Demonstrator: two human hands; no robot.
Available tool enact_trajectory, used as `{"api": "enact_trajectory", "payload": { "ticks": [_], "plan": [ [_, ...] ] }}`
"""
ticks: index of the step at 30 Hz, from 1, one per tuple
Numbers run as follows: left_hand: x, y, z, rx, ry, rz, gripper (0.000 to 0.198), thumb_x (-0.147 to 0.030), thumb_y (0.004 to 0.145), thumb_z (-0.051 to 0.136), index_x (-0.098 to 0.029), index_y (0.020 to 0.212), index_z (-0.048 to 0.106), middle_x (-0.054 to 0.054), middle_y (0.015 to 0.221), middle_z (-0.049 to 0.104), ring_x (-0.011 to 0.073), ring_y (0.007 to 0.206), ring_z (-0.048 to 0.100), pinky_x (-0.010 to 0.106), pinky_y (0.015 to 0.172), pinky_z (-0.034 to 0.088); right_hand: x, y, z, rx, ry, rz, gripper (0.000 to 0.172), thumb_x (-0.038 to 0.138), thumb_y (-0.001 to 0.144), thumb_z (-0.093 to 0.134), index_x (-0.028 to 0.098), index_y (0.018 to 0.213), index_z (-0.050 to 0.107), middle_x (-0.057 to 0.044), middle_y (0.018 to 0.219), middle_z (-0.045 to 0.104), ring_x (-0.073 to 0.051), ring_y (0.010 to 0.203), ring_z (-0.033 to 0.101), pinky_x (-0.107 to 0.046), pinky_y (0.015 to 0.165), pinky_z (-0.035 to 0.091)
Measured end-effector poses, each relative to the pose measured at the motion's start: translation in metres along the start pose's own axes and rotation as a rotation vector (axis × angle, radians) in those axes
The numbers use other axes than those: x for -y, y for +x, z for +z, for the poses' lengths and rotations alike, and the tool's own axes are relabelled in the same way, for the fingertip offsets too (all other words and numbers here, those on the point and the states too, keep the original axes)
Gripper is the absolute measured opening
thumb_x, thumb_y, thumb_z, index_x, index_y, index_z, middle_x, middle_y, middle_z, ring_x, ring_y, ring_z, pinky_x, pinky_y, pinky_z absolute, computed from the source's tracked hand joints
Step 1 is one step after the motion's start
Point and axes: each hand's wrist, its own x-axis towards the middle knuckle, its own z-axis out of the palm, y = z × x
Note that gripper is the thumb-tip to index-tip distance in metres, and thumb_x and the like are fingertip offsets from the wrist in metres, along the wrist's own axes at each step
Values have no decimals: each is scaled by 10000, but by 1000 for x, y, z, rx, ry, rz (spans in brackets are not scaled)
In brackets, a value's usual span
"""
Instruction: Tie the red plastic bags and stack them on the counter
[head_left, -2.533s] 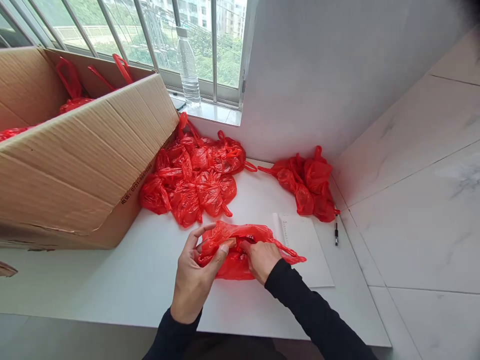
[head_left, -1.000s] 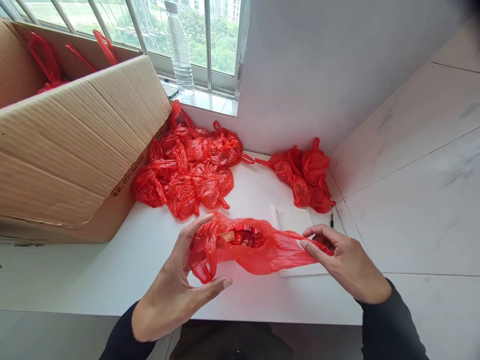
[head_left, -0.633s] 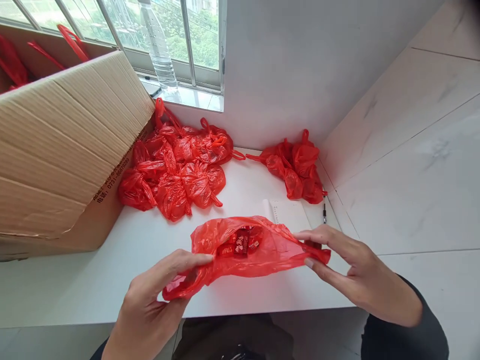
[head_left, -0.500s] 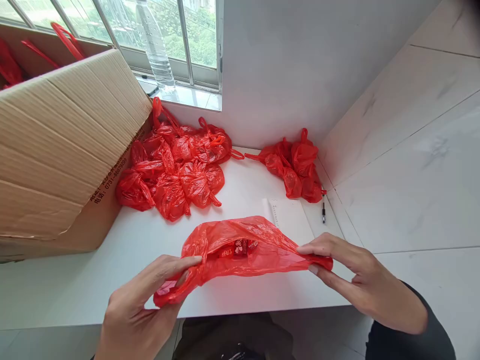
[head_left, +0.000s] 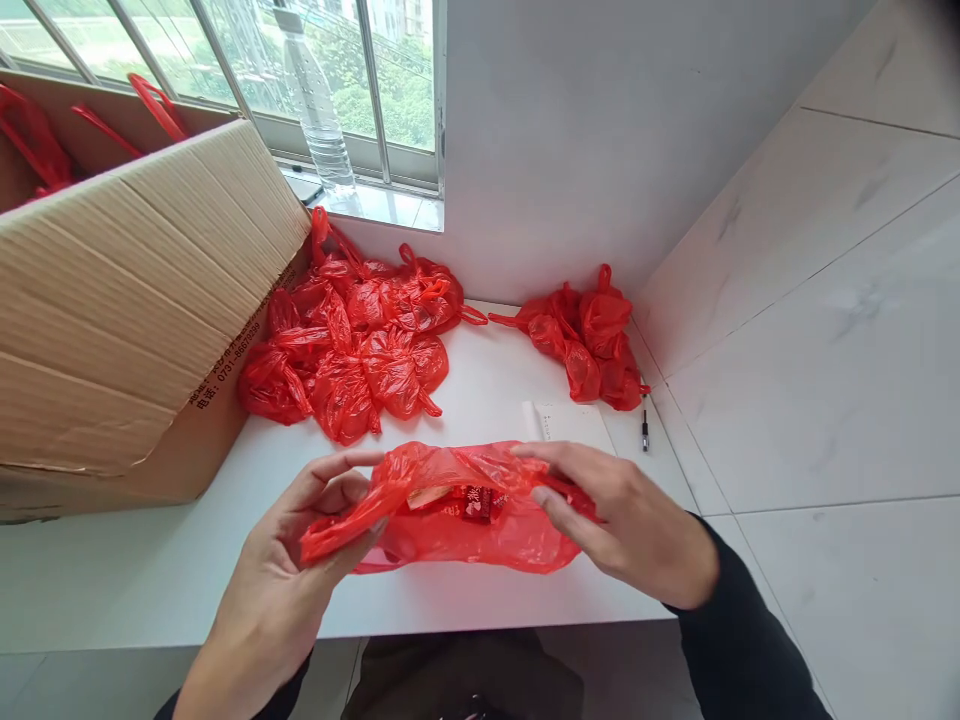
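A thin red plastic bag point(head_left: 480, 545) is stretched between my two hands above the front of the white table. Its mouth gapes toward me, and small red wrapped packets point(head_left: 477, 502) lie inside, with a pale item beside them. My left hand point(head_left: 292, 550) grips the bag's left end between thumb and fingers. On the right side, my right hand point(head_left: 615, 510) pinches the bag's rim, with the gathered plastic running under its fingers.
Knotted red bags point(head_left: 360, 340) are heaped at the back left, and a smaller pile point(head_left: 585, 335) at the back right. A cardboard box point(head_left: 142, 300) stands left. Behind my hands lie an open notebook point(head_left: 574, 425) and a pen point(head_left: 645, 425). A bottle point(head_left: 319, 110) stands on the windowsill.
My right hand has moved left, bringing the two hands closer together. The bag has bunched up and hangs fuller, and more of its contents shows.
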Motion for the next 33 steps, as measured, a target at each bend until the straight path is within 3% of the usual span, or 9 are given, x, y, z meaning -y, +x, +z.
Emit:
{"api": "enact_trajectory", "payload": {
  "ticks": [4, 10, 12, 14, 17, 21, 24, 27, 33],
  "plan": [
    [-8, 5, 7, 253, 96, 21, 492, -402, 796, 740, -280, 1262, 640, 70, 1032, 695, 244, 925, 679, 330, 771, 586, 17, 5, -21, -223, 26, -128, 238, 200, 972, 538, 206, 1196, 616, -55, 1011, 686, -175, 914, 648, -305, 848, 531],
    [-9, 23, 33, -45, 571, 547, 246, -409, 914, 581, -236, 840, 739, 68, 1049, 637, 265, 1150, 536, 416, 1023, 402, 41, 35, -9, -179, 116, -350, 186, 167, 981, 531, 176, 1061, 700, -58, 921, 662, -157, 849, 625, -273, 777, 530],
    [-10, 32, 34, -10, 465, 480, 330, -432, 957, 497, -218, 827, 712, 69, 981, 662, 261, 1149, 554, 424, 1037, 389, 45, 39, -8, -200, 98, -367, 203, 152, 976, 532, 174, 1104, 688, -63, 955, 662, -166, 885, 620, -286, 801, 528],
    [-13, 39, 32, 88, 269, 293, 426, -485, 989, 393, -196, 840, 669, 30, 696, 612, 218, 867, 633, 384, 884, 476, 46, 40, -11, -227, 58, -366, 251, 134, 969, 528, 179, 1183, 652, -60, 968, 660, -172, 891, 612, -300, 803, 524],
    [-18, 40, 32, 194, 77, 81, 426, -539, 984, 354, -198, 859, 577, -79, 480, 351, 132, 468, 426, 302, 582, 450, 45, 41, -16, -260, 6, -349, 293, 111, 961, 515, 192, 1221, 621, -46, 931, 654, -170, 832, 604, -306, 764, 518],
    [-27, 24, 43, 407, 240, 127, 240, -388, 859, 641, -223, 994, 531, -40, 735, 544, 141, 657, 524, 272, 611, 455, 47, 48, -17, -218, 12, -358, 259, 138, 970, 500, 204, 1184, 631, -37, 913, 666, -164, 801, 614, -295, 739, 518],
    [-26, 17, 54, 588, 418, 222, 84, -244, 801, 648, -213, 834, 577, -8, 782, 600, 172, 753, 556, 284, 660, 448, 53, 56, -12, -130, 41, -453, 239, 157, 979, 487, 171, 1165, 637, -55, 945, 687, -174, 854, 626, -308, 799, 526],
    [-21, 24, 58, 540, 341, 226, 248, -267, 863, 560, -195, 638, 484, -17, 663, 510, 138, 651, 467, 273, 602, 393, 51, 61, -8, -147, 122, -456, 247, 236, 989, 515, 167, 1193, 635, -72, 1004, 687, -188, 922, 625, -335, 859, 527],
    [-18, 34, 48, 547, -77, -126, 375, -524, 901, 568, -185, 742, 543, -39, 617, 477, 91, 553, 377, 238, 550, 354, 21, 65, 0, -126, 346, -286, 340, 190, 973, 526, 251, 1303, 582, -53, 1129, 674, -189, 1072, 599, -376, 953, 497]
  ]
}}
